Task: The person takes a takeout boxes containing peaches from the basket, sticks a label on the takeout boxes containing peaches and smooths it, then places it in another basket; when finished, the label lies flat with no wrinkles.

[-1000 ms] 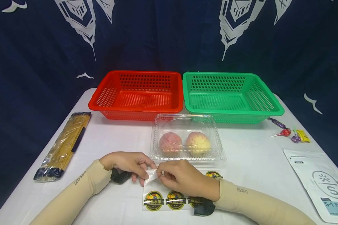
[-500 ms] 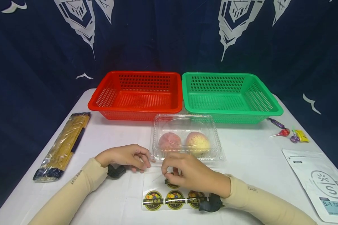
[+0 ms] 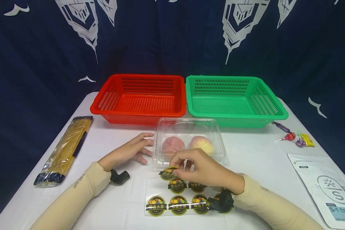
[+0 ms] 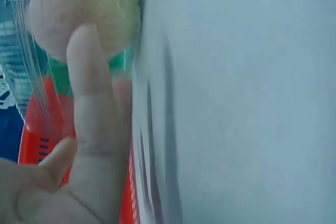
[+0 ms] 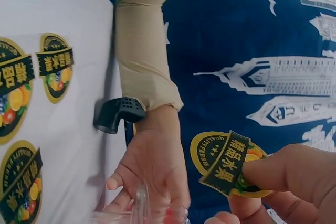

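Observation:
My right hand (image 3: 199, 166) pinches a round black and gold fruit sticker (image 5: 223, 163) between thumb and finger, raised over the sticker sheet. That clear sticker sheet (image 3: 166, 191) lies on the table with several more round stickers. Behind the right hand sits a clear plastic clamshell box (image 3: 189, 126), lid down, with two peaches inside, one pink (image 3: 172, 145) and one yellowish (image 3: 202, 144). My left hand (image 3: 129, 150) stands at the box's left side, fingers spread and fairly straight. In the left wrist view a finger (image 4: 92, 93) overlaps the clear box wall.
A red basket (image 3: 141, 112) and a green basket (image 3: 238, 114) stand side by side behind the box. A wrapped bundle of wooden sticks (image 3: 66, 147) lies at left. On the right are several candies (image 3: 290, 136) and a white pouch (image 3: 325, 185).
The right hand has lifted a sticker off the sheet and moved up toward the box. My left hand let go of the sheet's corner and moved up to the box's left side.

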Tool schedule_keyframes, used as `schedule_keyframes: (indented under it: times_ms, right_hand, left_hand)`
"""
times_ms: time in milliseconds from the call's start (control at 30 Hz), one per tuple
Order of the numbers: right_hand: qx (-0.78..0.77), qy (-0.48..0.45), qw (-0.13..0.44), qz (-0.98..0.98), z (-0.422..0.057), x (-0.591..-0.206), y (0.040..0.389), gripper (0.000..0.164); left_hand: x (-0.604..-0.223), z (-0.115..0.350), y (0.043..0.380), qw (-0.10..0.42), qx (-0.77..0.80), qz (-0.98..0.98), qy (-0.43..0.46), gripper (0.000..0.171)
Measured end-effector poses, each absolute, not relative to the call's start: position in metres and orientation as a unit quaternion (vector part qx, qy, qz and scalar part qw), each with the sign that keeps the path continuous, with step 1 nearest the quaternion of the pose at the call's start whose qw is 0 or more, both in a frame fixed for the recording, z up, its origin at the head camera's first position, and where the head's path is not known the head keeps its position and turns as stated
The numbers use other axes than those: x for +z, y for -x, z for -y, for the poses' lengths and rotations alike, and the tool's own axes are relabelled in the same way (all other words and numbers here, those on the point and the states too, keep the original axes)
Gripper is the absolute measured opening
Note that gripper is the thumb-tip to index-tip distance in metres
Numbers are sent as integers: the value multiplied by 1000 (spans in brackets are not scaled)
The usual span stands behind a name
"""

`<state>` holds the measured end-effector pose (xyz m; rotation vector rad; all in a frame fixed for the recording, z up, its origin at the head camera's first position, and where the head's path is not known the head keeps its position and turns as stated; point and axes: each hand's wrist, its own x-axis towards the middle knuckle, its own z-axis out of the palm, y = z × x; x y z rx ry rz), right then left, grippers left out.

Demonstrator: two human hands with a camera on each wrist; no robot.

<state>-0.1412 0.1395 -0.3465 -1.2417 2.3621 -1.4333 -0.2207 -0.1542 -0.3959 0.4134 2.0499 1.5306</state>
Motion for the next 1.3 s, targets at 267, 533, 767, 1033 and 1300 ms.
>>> schedule_keyframes:
  times_ms: [267,533,767,1033,1300]
  right_hand:
    - [-501,399,83,-763,-147,-342,152,12]
    - [-531,366,95,-758,-154,-336,162,14]
    - [-557,312,110,-762,-162,-329,172,12]
    - [-555,272,124,-777,-173,-323,184,20]
    - [-592,224,181,-753,-179,-314,200,23]
  left_hand:
    - [-393,145,216,275,621,-721,-138,81]
    - [-392,128,219,283,669,-674,-137,94]
    - [-390,115,222,289,680,-665,-105,102]
    - [-386,109,223,300,685,-659,-76,116]
    - [-383,110,222,304,695,-649,-63,116]
